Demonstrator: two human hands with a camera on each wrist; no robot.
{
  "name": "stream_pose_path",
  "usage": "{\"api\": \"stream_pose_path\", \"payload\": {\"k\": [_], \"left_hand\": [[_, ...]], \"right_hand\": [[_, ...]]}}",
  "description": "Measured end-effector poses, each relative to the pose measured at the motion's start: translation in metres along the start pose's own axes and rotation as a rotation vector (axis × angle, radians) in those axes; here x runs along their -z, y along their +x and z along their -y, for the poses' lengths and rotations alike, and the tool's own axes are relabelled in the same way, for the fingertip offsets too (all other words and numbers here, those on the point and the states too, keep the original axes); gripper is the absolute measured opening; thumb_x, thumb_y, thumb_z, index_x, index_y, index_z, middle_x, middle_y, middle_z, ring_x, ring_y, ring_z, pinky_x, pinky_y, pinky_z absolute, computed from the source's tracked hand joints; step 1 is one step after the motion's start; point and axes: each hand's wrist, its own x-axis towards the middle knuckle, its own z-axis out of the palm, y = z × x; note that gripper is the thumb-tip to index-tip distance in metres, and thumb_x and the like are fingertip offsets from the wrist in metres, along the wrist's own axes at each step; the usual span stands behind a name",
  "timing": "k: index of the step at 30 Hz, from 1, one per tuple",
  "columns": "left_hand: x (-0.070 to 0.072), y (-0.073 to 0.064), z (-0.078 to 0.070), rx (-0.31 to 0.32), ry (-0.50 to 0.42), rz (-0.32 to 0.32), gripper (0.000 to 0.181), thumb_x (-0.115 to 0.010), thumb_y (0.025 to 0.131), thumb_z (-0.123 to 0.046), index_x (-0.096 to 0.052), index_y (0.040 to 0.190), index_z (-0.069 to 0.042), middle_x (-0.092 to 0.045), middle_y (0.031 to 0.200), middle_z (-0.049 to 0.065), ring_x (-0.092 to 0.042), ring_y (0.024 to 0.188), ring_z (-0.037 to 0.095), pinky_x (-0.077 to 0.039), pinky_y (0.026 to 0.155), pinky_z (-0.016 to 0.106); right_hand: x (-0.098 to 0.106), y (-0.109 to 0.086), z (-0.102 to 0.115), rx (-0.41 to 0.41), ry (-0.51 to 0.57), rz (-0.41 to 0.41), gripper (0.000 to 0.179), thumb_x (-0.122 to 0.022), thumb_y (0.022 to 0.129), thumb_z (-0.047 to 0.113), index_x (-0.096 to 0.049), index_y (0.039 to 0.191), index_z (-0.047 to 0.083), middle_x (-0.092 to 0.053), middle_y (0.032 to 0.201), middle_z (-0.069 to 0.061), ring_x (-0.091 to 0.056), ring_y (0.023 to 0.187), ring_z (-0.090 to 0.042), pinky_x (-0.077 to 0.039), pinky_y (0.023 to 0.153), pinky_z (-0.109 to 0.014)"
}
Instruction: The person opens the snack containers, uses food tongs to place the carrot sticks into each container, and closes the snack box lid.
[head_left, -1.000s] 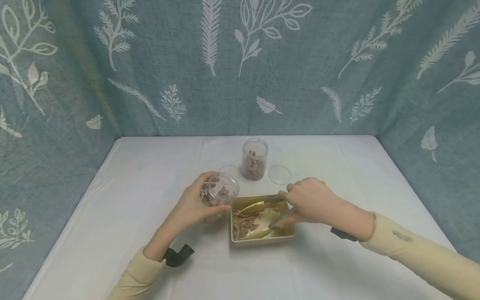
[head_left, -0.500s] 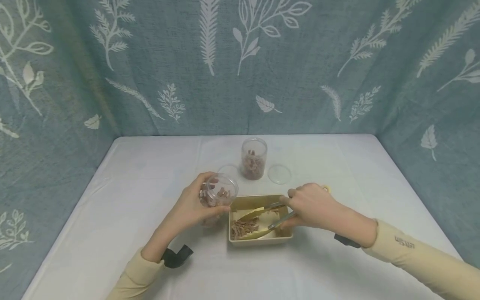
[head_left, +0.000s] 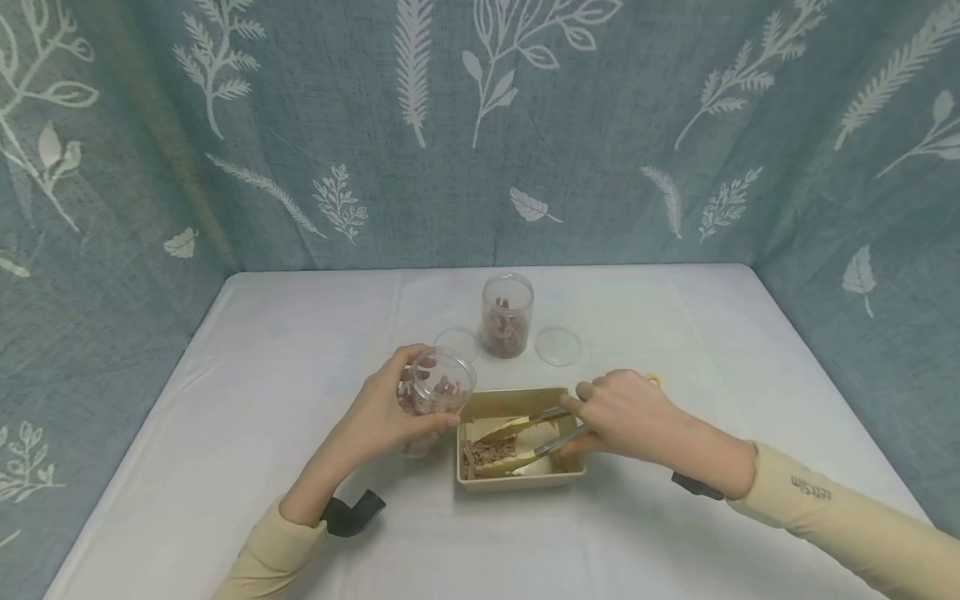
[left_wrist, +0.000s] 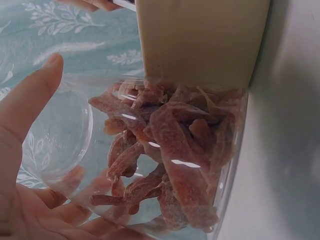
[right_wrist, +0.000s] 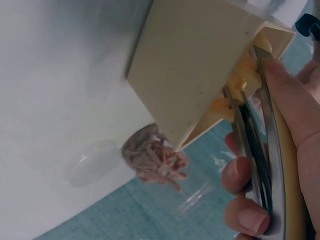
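My left hand (head_left: 375,417) grips an uncapped clear plastic jar (head_left: 444,383), tilted slightly, beside the left end of a beige rectangular box (head_left: 525,483). Reddish-brown dried strips (left_wrist: 175,145) lie in the lower part of that jar, seen large in the left wrist view. Above the box's right end, my right hand (head_left: 628,414) holds metal tongs (right_wrist: 272,130) with yellow tips. The tips reach down into the box, around a small heap of brown strips (head_left: 483,452) at its left side. Whether they pinch any strips cannot be made out.
A second clear jar (head_left: 506,325) of strips stands behind the box, without its lid. Two clear round lids lie near it, the right lid (head_left: 558,346) and the left lid (head_left: 456,340). A yellow ring (head_left: 655,380) shows behind my right hand. A patterned curtain (head_left: 450,200) hangs behind the table.
My right hand has moved slightly down, and the tongs' tips have come closer together over the heap in the box. My left hand and its jar have stayed almost still.
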Motion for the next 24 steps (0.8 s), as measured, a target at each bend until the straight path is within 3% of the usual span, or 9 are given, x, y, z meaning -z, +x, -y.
{"api": "stream_pose_path", "payload": {"k": [12, 19, 24], "left_hand": [[0.001, 0.0, 0.0, -0.015, 0.017, 0.001, 0.089, -0.083, 0.062, -0.044, -0.037, 0.134, -0.018, -0.053, 0.126, 0.011, -0.055, 0.109, 0.032, -0.049, 0.086, 0.05], [0.001, 0.0, -0.001, -0.023, 0.012, 0.0, 0.087, -0.086, 0.062, -0.033, -0.038, 0.133, -0.017, -0.052, 0.127, 0.01, -0.054, 0.112, 0.032, -0.048, 0.089, 0.051], [0.001, -0.001, -0.003, -0.023, 0.015, -0.003, 0.087, -0.085, 0.062, -0.037, -0.039, 0.133, -0.018, -0.052, 0.128, 0.009, -0.053, 0.113, 0.031, -0.047, 0.09, 0.051]], "right_hand": [[-0.006, -0.003, -0.004, 0.03, -0.024, -0.072, 0.055, -0.061, 0.068, 0.068, -0.065, 0.087, 0.016, -0.031, 0.049, 0.009, -0.014, 0.048, -0.004, -0.01, 0.041, -0.017], [-0.008, -0.006, -0.01, -0.008, 0.027, -0.04, 0.053, -0.063, 0.069, 0.066, -0.07, 0.092, 0.018, -0.031, 0.05, 0.01, -0.013, 0.048, -0.004, -0.009, 0.041, -0.016], [-0.012, -0.006, -0.014, -0.018, 0.066, -0.023, 0.053, -0.062, 0.071, 0.065, -0.071, 0.095, 0.019, -0.031, 0.05, 0.011, -0.014, 0.048, -0.003, -0.009, 0.04, -0.016]]}}
